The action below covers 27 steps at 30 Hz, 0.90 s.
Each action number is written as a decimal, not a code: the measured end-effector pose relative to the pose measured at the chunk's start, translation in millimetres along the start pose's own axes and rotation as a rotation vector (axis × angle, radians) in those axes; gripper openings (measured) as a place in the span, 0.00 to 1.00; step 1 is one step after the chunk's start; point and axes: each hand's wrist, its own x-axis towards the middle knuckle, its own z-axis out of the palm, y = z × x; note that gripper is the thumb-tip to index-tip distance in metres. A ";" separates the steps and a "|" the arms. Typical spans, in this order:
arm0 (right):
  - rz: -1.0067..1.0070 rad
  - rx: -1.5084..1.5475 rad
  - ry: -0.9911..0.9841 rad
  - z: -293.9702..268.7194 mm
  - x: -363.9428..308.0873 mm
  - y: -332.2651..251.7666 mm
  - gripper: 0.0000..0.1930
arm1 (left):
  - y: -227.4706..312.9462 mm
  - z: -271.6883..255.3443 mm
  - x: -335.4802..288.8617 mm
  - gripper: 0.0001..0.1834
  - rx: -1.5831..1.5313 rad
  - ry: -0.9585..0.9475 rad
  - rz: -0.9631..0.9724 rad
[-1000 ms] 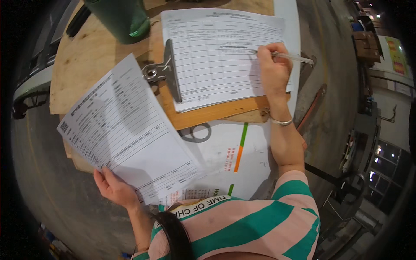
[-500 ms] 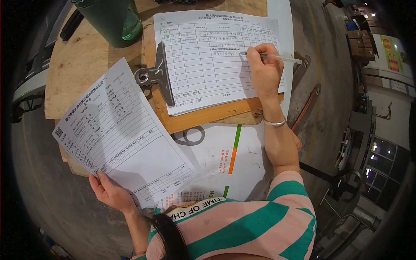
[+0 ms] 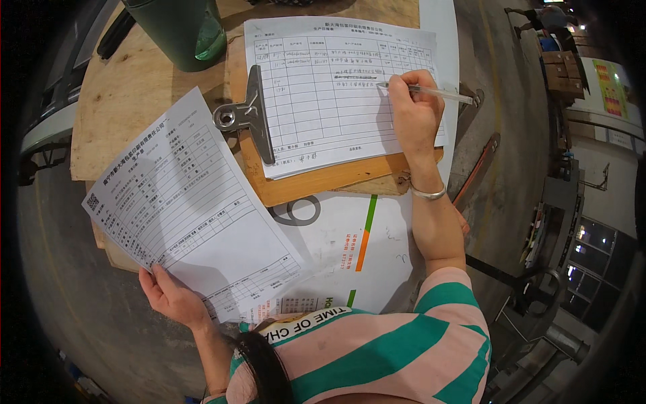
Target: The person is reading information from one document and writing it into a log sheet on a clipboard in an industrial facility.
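My right hand [image 3: 414, 111] grips a clear pen [image 3: 441, 93], its tip on a ruled white form [image 3: 323, 87]. The form is clamped by a metal clip [image 3: 245, 114] to a wooden clipboard [image 3: 316, 182] lying on the work surface. A thin bracelet [image 3: 429, 194] circles my right wrist. My left hand [image 3: 171, 296] holds a second printed sheet [image 3: 185, 209] by its lower edge, lifted to the left of the clipboard.
A dark green cup [image 3: 182, 30] stands at the top left on a plywood board [image 3: 128, 94]. White paper with green and orange stripes [image 3: 356, 242] lies under the clipboard. Scissor handles [image 3: 296, 212] poke out beneath it. Grey floor and stacked goods [image 3: 558, 60] lie to the right.
My right hand has slid the pen a little along the form. My left hand has shifted the loose sheet slightly left and down.
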 end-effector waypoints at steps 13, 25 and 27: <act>0.017 0.022 0.017 -0.1 -0.4 -0.3 0.05 | -1.4 -2.4 0.3 0.16 0.048 -0.011 0.015; 0.010 0.034 0.020 -0.3 -0.1 0.1 0.05 | -4.6 -4.6 1.7 0.17 -0.009 -0.030 0.012; 0.003 0.005 0.002 -1.7 -0.6 -3.0 0.05 | -1.6 -4.3 0.6 0.17 0.001 -0.043 0.010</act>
